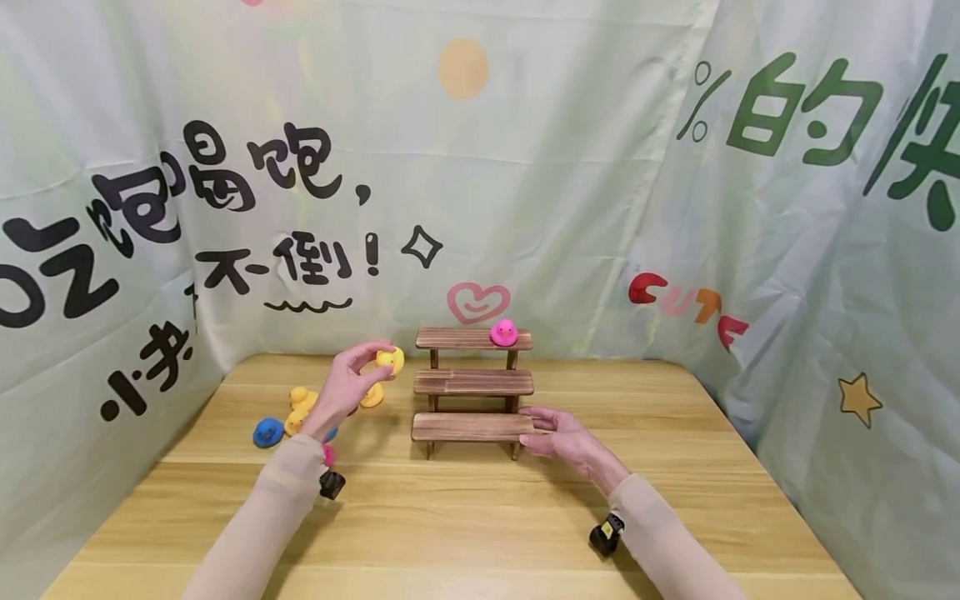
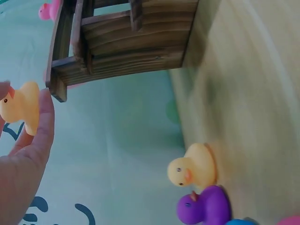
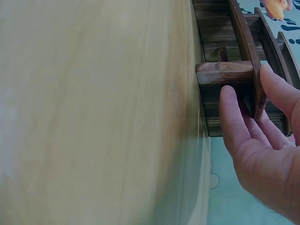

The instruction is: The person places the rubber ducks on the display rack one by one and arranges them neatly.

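My left hand pinches a small yellow rubber duck between thumb and fingers. The duck is up in the air, left of the top tier of a three-tier brown wooden stand. In the left wrist view the held duck shows sideways, near the end of a tier. My right hand grips the right end of the lowest tier, its thumb above the board and its fingers below. A pink rubber duck sits toward the right of the top tier.
Left of the stand, several rubber ducks lie on the wooden table, among them a blue duck, a yellow duck and a purple duck. My left forearm partly covers this group. A printed cloth hangs behind and at both sides.
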A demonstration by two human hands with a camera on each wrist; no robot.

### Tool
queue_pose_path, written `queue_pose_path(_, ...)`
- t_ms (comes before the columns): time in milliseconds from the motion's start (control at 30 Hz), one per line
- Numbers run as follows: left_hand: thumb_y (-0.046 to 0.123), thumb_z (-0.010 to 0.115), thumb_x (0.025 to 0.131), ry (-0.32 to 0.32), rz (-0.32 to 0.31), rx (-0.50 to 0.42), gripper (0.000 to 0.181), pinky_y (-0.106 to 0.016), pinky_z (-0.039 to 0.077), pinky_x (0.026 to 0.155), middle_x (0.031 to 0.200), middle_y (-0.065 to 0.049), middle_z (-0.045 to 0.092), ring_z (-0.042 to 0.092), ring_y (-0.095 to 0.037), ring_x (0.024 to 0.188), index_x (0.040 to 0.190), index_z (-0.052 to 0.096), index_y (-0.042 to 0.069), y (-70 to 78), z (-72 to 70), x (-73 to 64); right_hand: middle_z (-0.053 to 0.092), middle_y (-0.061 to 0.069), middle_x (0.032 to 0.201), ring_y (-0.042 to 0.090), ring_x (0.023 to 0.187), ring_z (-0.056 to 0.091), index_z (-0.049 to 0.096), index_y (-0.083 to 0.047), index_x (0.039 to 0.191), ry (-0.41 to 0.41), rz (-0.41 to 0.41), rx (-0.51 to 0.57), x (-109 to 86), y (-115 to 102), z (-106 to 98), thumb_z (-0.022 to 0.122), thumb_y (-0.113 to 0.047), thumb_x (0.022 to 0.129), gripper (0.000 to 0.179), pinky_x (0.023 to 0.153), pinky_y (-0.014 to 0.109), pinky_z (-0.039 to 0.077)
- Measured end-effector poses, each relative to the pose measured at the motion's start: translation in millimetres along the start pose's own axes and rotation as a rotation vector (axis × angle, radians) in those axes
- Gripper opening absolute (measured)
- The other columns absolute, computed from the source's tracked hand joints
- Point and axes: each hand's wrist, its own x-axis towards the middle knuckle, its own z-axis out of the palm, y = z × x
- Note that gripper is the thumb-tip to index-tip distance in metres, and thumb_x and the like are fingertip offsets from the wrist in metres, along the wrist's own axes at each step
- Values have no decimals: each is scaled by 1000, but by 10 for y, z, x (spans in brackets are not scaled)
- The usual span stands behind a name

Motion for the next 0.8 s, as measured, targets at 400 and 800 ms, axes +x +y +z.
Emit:
queue_pose_path(400, 23, 80, 83, -40, 26, 109, 47, -41, 46, 105, 141, -10, 56, 54, -25, 129, 124, 64, 8, 186, 132, 168, 35, 34, 147, 22, 104, 66, 38, 4, 146, 9, 9, -6, -12, 5, -5, 67, 0, 89, 64, 95, 35, 53)
queue_pose_path(800, 19, 76, 87, -18, 122, 93, 42, -35, 51, 99, 136, -12, 55, 56, -31, 126, 125, 62, 6, 201, 420, 395, 34, 35, 148, 20, 103, 66, 37, 5, 146, 7, 6, 4, 2, -9, -3, 67, 1, 89, 64, 94, 34, 54)
